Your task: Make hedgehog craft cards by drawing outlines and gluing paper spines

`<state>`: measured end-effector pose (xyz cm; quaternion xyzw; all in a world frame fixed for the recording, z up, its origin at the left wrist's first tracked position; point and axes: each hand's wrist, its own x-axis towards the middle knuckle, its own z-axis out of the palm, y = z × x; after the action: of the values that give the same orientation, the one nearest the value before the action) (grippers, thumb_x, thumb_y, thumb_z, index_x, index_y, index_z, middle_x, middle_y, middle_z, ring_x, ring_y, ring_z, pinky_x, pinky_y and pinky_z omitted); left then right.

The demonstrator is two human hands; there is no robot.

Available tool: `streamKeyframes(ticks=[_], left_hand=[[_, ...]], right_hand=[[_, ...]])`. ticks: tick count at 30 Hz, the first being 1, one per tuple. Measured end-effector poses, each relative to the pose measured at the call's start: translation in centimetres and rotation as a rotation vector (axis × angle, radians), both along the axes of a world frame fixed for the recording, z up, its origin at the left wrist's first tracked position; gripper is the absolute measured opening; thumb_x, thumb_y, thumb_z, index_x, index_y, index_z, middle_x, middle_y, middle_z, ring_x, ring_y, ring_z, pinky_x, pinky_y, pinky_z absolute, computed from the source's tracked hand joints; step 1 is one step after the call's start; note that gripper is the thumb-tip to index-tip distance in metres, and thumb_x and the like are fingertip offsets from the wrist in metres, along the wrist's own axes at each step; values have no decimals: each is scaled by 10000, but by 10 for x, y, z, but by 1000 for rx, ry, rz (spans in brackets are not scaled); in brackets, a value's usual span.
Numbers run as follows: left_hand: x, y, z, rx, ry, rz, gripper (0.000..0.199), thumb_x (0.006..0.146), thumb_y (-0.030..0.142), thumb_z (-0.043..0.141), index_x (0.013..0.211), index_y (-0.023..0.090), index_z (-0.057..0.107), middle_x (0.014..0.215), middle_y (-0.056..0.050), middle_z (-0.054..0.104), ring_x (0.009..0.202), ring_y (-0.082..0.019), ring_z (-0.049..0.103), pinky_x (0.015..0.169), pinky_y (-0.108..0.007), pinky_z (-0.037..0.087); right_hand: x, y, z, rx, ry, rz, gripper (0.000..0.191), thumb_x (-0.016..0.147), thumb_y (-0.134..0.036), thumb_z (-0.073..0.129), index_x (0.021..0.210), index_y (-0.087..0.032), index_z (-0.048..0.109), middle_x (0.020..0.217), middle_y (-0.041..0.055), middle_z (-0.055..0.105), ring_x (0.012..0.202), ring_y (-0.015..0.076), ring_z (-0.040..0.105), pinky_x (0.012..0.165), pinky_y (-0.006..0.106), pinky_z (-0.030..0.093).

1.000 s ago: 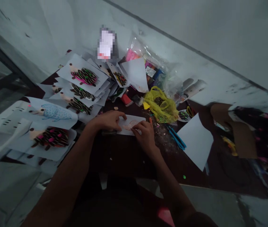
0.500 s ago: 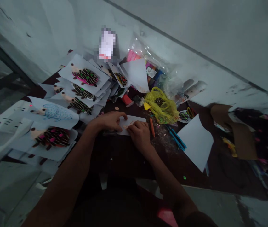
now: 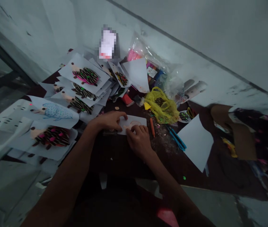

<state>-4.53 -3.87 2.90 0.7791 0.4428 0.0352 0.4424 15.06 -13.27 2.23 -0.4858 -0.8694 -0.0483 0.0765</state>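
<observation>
A small white card (image 3: 142, 120) with an orange-brown outline drawn on it lies on the dark table in front of me. My left hand (image 3: 111, 121) rests at its left end, thumb and forefinger apart on the paper. Bent over the card's lower edge is my right hand (image 3: 139, 137), its fingers curled together at the drawing. A pale beige patch (image 3: 127, 127) shows by its thumb and fingertips; what the fingertips pinch, if anything, is hidden. Just right of the card lies an orange stick (image 3: 152, 127), and farther right are blue-handled scissors (image 3: 178, 139).
Stacked sheets with hedgehog pictures (image 3: 85, 75) fill the left side. A lit, blurred screen (image 3: 107, 44) leans on the wall. Behind the card sit a yellow plastic bag (image 3: 165, 110) and clear packaging (image 3: 169, 72). White paper (image 3: 195, 143) and cardboard (image 3: 243, 142) lie to the right.
My right hand has shifted slightly down toward me, so more of the outline on the card shows. My left hand stays in place.
</observation>
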Motion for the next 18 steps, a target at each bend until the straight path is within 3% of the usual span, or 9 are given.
streamKeyframes(ticks=[18], left_hand=[[0, 0, -2, 21, -2, -3, 612, 632, 283, 643, 1234, 213, 557, 680, 46, 572, 610, -169, 577, 546, -249, 379]], right_hand=[[1, 0, 5, -95, 129, -2, 253, 995, -277, 503, 1150, -246, 702, 1027, 73, 630, 949, 208, 522, 886, 371, 310]])
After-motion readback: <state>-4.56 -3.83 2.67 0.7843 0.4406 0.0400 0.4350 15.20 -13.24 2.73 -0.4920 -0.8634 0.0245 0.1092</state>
